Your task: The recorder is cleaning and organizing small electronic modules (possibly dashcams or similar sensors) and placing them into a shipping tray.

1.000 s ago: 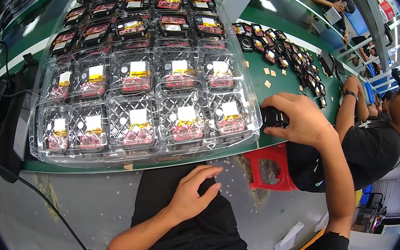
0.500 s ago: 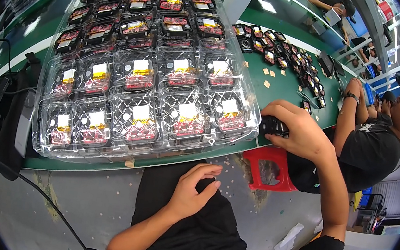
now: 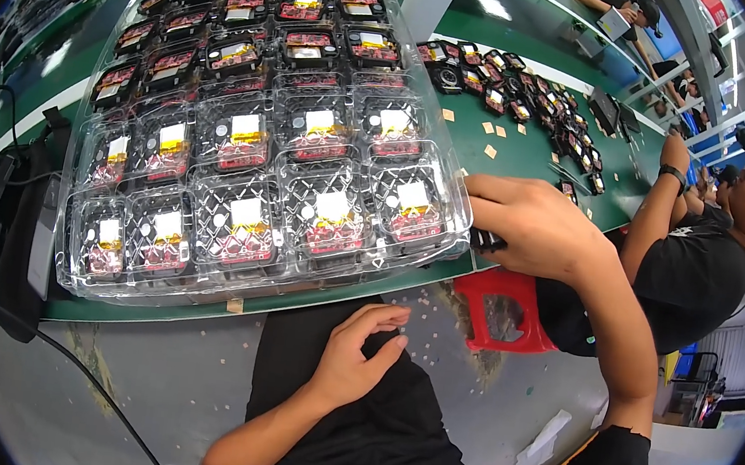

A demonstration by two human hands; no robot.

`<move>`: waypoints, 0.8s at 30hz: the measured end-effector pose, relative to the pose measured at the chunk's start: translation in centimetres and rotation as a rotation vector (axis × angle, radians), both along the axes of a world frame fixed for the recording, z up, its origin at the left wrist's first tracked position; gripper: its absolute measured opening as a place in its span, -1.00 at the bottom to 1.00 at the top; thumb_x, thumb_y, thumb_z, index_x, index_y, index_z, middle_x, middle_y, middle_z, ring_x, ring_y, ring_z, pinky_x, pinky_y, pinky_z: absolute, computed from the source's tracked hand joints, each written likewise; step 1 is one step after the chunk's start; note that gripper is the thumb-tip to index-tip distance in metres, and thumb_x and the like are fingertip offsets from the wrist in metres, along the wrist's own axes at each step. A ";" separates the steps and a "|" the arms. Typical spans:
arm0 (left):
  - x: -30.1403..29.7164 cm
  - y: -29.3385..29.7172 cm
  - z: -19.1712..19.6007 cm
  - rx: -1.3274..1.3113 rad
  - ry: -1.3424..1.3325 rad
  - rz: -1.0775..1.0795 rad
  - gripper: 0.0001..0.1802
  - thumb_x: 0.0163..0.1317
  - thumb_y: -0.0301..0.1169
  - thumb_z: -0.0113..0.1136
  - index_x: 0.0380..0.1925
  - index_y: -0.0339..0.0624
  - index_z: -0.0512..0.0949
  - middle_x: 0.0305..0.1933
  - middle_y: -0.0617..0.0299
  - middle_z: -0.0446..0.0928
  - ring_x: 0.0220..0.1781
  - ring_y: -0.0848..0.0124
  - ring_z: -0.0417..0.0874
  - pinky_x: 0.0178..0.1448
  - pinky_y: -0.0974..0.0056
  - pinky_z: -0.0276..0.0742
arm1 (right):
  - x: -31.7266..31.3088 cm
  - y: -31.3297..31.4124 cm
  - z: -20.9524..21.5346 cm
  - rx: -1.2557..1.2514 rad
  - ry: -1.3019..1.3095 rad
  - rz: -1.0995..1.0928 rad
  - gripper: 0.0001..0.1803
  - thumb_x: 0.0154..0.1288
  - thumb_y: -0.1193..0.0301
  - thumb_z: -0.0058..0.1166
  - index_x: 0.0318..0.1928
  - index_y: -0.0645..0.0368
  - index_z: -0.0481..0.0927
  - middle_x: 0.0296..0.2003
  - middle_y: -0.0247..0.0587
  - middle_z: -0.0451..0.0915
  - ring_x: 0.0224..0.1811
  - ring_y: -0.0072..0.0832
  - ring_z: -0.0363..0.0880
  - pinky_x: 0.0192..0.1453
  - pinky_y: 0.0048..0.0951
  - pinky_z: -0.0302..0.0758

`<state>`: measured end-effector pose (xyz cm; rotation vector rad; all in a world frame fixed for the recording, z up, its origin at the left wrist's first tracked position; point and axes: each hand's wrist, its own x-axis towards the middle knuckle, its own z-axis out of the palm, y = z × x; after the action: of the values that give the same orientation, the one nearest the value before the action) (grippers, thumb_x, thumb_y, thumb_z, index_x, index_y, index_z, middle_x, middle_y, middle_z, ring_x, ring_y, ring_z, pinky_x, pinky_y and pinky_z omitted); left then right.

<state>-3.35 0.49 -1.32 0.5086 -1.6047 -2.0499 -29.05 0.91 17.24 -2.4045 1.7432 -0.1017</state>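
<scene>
My right hand [image 3: 534,228] is closed around a small black device housing [image 3: 486,240] at the table's front edge. Only a ribbed lower part of the housing shows; my fingers hide the rest. That hand is right beside the right rim of a stack of clear plastic trays [image 3: 64,278]. Rows of black housings [image 3: 244,218] with red circuit boards, white rectangles and yellow strips fill the trays; a clear layer covers the nearer rows. My left hand [image 3: 357,352] rests on my lap, empty, its fingers loosely bent and thumb apart.
More housings [image 3: 548,105] lie heaped on the green table [image 3: 457,136], with small tan squares [image 3: 490,151] nearby. A co-worker [image 3: 699,270] sits at the right by a red stool [image 3: 482,323]. A black bag-like object [image 3: 23,239] and cables hang at the left edge.
My right hand has moved left to the tray's edge with the black housing, which is now more hidden. My left hand has stayed in place. The trays appear slightly further left.
</scene>
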 end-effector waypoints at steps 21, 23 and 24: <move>0.3 -0.1 0.0 -0.001 0.013 -0.001 -0.64 0.34 -0.64 0.25 0.14 -0.38 0.54 0.13 0.08 0.58 0.21 0.31 0.64 0.31 0.24 0.54 | 0.8 0.1 0.6 0.156 0.047 -0.176 -0.40 0.02 0.36 0.47 0.10 0.06 0.49 -0.13 -0.13 0.66 -0.15 -0.01 0.68 -0.14 -0.09 0.60; 0.4 0.0 -0.1 0.010 0.006 0.003 -0.64 0.34 -0.63 0.25 0.14 -0.38 0.54 0.12 0.08 0.58 0.21 0.31 0.64 0.31 0.24 0.54 | 1.3 0.3 0.9 0.053 -0.040 -0.148 -0.42 0.02 0.34 0.49 0.04 0.09 0.48 -0.19 -0.13 0.65 -0.15 0.00 0.66 -0.13 -0.09 0.59; 0.3 -0.1 -0.1 -0.001 0.011 0.001 -0.64 0.34 -0.63 0.25 0.14 -0.38 0.54 0.12 0.07 0.58 0.21 0.31 0.65 0.31 0.24 0.54 | 1.3 0.2 0.7 0.056 -0.043 -0.142 -0.42 0.02 0.34 0.49 0.04 0.09 0.48 -0.19 -0.13 0.65 -0.15 0.00 0.66 -0.13 -0.09 0.59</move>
<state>-3.03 0.43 -1.38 0.4967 -1.5987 -2.0472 -27.74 1.06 17.95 -2.2209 1.8703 -0.1199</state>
